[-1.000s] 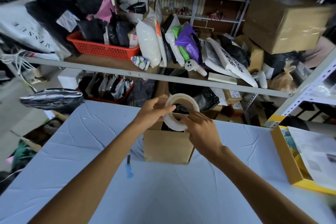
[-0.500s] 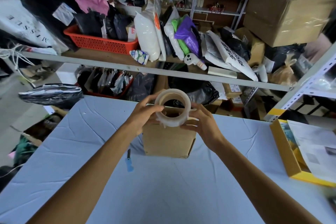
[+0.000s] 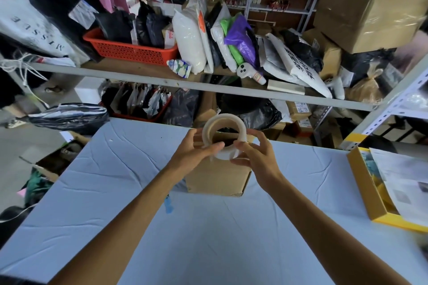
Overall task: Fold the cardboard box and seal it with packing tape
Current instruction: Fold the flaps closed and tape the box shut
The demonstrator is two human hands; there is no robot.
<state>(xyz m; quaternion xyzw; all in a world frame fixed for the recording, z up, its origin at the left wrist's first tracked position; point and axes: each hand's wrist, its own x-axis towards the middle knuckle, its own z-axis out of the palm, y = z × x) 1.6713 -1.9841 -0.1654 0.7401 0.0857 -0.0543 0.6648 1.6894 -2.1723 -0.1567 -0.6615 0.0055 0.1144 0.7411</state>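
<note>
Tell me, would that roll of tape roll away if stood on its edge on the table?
Probably: the tape roll is a round ring, so on edge it would likely roll across the flat table; laid flat it should stay. It seems stiff, undented between the left hand and right hand. Likely light: a loose grip holds it aloft.

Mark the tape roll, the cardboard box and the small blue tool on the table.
tape roll (image 3: 223, 118), head view, top of its white ring.
cardboard box (image 3: 217, 180), head view, its near brown side.
small blue tool (image 3: 168, 206), head view, its blue end on the table.
</note>
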